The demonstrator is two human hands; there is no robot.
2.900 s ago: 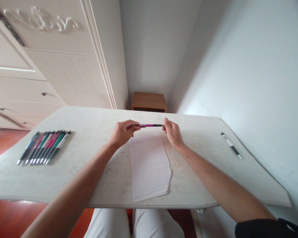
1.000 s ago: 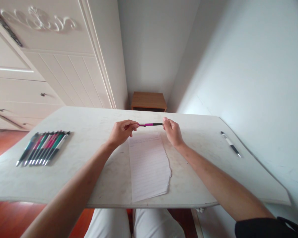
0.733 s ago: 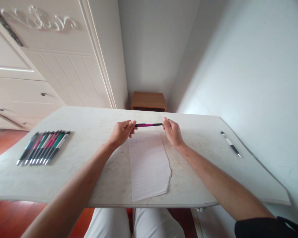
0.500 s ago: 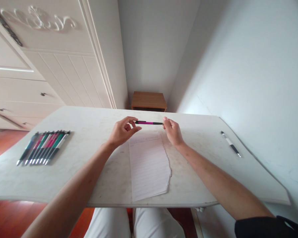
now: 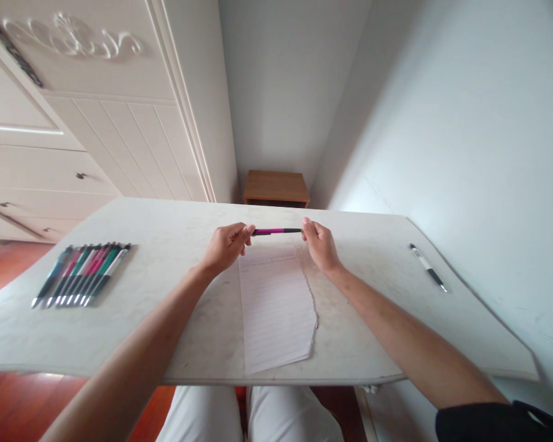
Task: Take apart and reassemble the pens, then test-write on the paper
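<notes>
A pink and black pen (image 5: 276, 231) is held level above the table between both hands. My right hand (image 5: 320, 245) pinches its right end with the fingers curled. My left hand (image 5: 225, 247) has its fingertips closed on the pen's left end. Just below the pen lies a lined sheet of paper (image 5: 276, 310) with a torn right edge, reaching to the near table edge.
A row of several pens (image 5: 80, 273) lies at the left of the white table (image 5: 166, 245). One white and black pen (image 5: 428, 268) lies alone at the right. White cabinet doors stand at the left, a wooden stand (image 5: 276, 188) behind the table, and a wall at the right.
My left fingers opened and let go of the pen's left end half a second ago, then closed on it again. The right hand and the pen stayed nearly still.
</notes>
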